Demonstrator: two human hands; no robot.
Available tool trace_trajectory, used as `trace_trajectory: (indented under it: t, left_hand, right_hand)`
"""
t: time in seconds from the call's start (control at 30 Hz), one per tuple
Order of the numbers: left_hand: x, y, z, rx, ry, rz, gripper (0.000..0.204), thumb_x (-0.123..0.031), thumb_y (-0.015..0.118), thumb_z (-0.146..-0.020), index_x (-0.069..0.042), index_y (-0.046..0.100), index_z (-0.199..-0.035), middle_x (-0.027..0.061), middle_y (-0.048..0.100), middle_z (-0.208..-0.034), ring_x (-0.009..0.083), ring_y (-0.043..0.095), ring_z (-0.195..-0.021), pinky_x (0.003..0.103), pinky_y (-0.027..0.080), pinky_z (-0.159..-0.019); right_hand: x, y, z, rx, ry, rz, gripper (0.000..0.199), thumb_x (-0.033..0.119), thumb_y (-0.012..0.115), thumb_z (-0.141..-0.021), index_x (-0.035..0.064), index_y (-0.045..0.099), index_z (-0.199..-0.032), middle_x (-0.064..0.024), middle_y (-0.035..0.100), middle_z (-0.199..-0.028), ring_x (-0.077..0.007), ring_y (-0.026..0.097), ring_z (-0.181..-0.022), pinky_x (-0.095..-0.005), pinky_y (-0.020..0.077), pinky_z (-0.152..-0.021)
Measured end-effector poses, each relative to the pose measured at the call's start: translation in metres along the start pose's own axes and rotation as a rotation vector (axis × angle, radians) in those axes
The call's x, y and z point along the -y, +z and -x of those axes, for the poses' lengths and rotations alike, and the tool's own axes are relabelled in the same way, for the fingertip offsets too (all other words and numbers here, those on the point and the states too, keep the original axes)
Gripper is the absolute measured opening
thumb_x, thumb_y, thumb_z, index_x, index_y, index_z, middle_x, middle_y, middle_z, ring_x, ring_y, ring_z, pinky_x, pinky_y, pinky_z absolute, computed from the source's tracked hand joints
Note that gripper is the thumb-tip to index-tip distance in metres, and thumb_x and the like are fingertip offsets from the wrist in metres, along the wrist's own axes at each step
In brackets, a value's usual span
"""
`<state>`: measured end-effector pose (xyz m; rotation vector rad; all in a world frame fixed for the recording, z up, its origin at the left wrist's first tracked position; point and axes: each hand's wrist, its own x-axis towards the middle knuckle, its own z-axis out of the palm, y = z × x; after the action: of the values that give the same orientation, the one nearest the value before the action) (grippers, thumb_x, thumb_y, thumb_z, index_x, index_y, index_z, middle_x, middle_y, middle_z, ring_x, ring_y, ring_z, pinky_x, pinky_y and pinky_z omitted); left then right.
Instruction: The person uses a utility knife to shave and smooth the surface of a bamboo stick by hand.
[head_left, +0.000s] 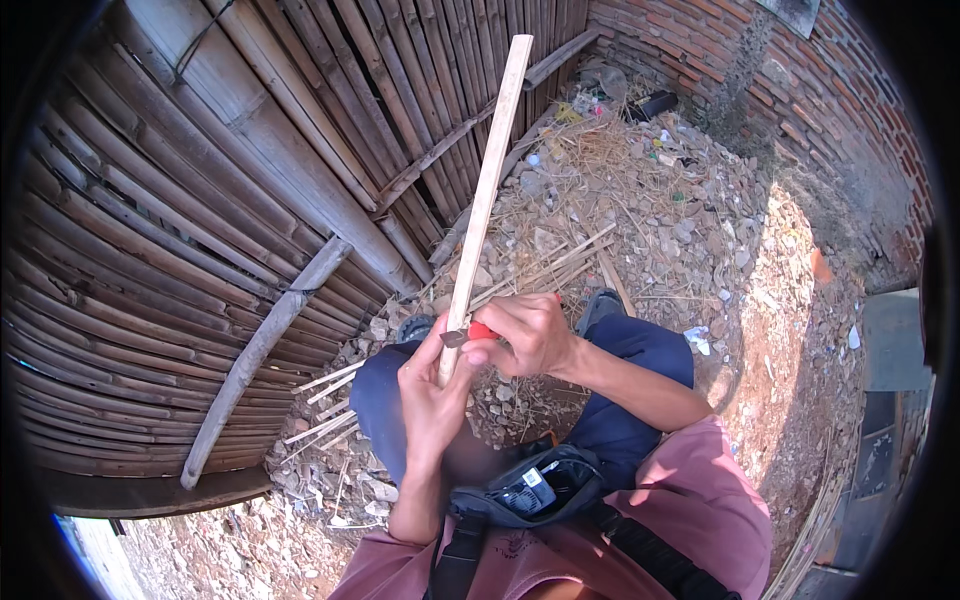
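A long, pale strip of wood or bamboo rises at a slight tilt in front of me, its far end leaning to the right. Around its lower part, my left hand is closed, with the thumb pointing up beside the blade. My right hand grips a knife with a red handle. Its short dark blade lies across the strip, touching it just above my left thumb. Most of the handle is hidden inside my right fingers.
A bamboo fence stands close on the left, with a brick wall at the far right. Thin strips lie beside my left knee, others ahead. Rubble covers the ground. A dark open bag sits at my waist.
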<state>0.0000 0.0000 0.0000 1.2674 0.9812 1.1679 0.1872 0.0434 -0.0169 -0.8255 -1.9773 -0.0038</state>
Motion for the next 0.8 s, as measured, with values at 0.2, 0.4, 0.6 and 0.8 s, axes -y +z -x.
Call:
trace_trajectory:
  t: [0.2, 0.4, 0.6, 0.8]
  left_hand:
    - [-0.009, 0.001, 0.001, -0.027, -0.027, -0.038, 0.058, -0.01, 0.08, -0.101, 0.003, 0.058, -0.153, 0.0038, 0.072, -0.124, 0.0074, 0.063, -0.105, 0.024, 0.054, -0.089]
    - [-0.009, 0.0, 0.006, -0.057, -0.084, -0.076, 0.057, -0.01, 0.078, -0.102, 0.002, 0.058, -0.154, 0.0044, 0.072, -0.126, 0.0076, 0.063, -0.106, 0.024, 0.054, -0.089]
    - [-0.009, 0.002, 0.008, -0.074, 0.005, -0.13, 0.058, -0.013, 0.078, -0.102, 0.002, 0.058, -0.154, 0.0063, 0.075, -0.126, 0.0078, 0.063, -0.107, 0.025, 0.053, -0.091]
    - [-0.008, -0.001, 0.018, -0.027, -0.103, -0.207, 0.058, -0.013, 0.078, -0.102, 0.004, 0.057, -0.153, 0.0068, 0.075, -0.123, 0.0064, 0.061, -0.104, 0.024, 0.052, -0.09]
  right_hand:
    - [0.002, -0.006, -0.01, -0.035, -0.006, 0.056, 0.039, 0.043, 0.07, -0.103, 0.0086, 0.064, -0.087, -0.0058, 0.061, -0.068, -0.0246, 0.067, -0.056, -0.0375, 0.0523, -0.052]
    - [-0.007, -0.016, -0.017, -0.057, 0.005, 0.094, 0.042, 0.046, 0.072, -0.101, 0.0096, 0.063, -0.082, -0.0048, 0.06, -0.066, -0.024, 0.066, -0.055, -0.037, 0.052, -0.051]
    - [-0.014, -0.02, -0.018, -0.059, -0.019, 0.132, 0.043, 0.046, 0.074, -0.1, 0.0089, 0.063, -0.081, -0.0045, 0.06, -0.065, -0.0243, 0.066, -0.054, -0.0368, 0.0501, -0.05]
    - [-0.032, -0.034, -0.025, -0.154, 0.075, 0.18, 0.041, 0.043, 0.071, -0.104, 0.008, 0.063, -0.084, -0.0051, 0.062, -0.064, -0.0249, 0.066, -0.052, -0.037, 0.0484, -0.049]
